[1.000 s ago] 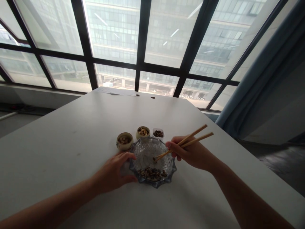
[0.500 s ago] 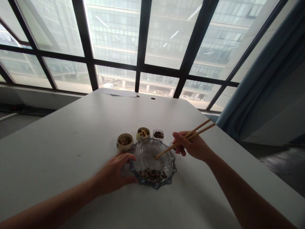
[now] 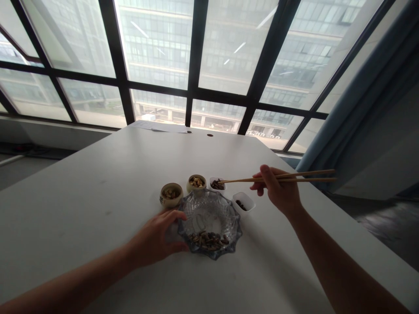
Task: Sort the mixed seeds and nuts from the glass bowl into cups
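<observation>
My left hand rests on the white table with its fingers against the left rim of a scalloped glass bowl. A pile of striped seeds lies in the near part of that bowl. My right hand holds a pair of wooden chopsticks nearly level, their tips over a small white dish of dark seeds behind the bowl.
Two small tan cups, one at the left and one beside it, hold nuts. Another small white dish sits right of the glass bowl. Large windows stand behind the table and a blue curtain hangs at the right.
My right hand has lifted the chopsticks out of the glass bowl and swung them back and level, tips now over the far white dish. The left hand has stayed put.
</observation>
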Action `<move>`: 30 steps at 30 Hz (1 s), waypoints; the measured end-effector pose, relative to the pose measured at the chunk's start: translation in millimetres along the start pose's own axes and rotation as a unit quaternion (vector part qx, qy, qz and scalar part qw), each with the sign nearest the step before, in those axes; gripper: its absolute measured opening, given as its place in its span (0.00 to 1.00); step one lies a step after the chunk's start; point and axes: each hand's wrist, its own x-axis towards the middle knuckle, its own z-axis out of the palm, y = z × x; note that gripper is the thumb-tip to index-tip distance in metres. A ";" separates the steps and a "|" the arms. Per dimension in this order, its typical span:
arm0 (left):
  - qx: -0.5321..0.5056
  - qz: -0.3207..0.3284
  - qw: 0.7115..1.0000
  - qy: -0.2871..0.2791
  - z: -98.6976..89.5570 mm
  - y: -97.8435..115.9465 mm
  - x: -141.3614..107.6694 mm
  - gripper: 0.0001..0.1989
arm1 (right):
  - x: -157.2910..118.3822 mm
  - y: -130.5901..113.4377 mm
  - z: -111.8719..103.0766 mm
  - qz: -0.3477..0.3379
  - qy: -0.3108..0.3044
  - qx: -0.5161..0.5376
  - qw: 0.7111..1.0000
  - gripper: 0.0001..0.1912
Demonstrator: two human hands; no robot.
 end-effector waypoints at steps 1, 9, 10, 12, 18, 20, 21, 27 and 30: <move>0.000 0.000 1.000 0.000 -0.1 0.1 0.0 0.26 | -1.8 -0.9 0.7 -0.023 -0.006 -0.029 0.999 0.28; -0.001 0.001 1.000 -0.006 -1.5 1.3 0.2 0.25 | -3.7 -1.1 3.9 -0.053 -0.057 -0.110 0.991 0.27; 0.000 0.001 1.000 -0.005 -0.9 0.5 0.0 0.25 | -4.3 -4.2 3.8 -0.055 -0.051 -0.098 0.992 0.27; 0.000 0.005 1.000 -0.002 0.8 -1.6 -0.3 0.26 | -6.9 -13.3 3.4 -0.041 -0.055 -0.052 0.996 0.28; -0.006 0.006 1.000 0.003 1.5 -1.5 0.1 0.25 | -21.7 -36.9 8.0 0.138 -0.370 -0.026 0.918 0.29; -0.004 0.006 1.000 -0.003 -0.7 1.1 0.5 0.25 | -26.3 -37.4 13.3 0.158 -0.412 -0.037 0.897 0.27; -0.004 0.007 1.000 -0.004 -1.6 2.1 0.7 0.24 | -28.2 -36.7 16.4 0.156 -0.416 -0.037 0.895 0.26; -0.012 0.017 1.000 0.003 0.9 -2.2 0.2 0.25 | -33.5 -33.8 27.0 0.083 -0.352 -0.040 0.932 0.23; -0.012 0.023 1.000 0.006 3.6 -5.8 -0.7 0.25 | -34.3 -35.8 25.2 0.088 -0.328 -0.023 0.940 0.25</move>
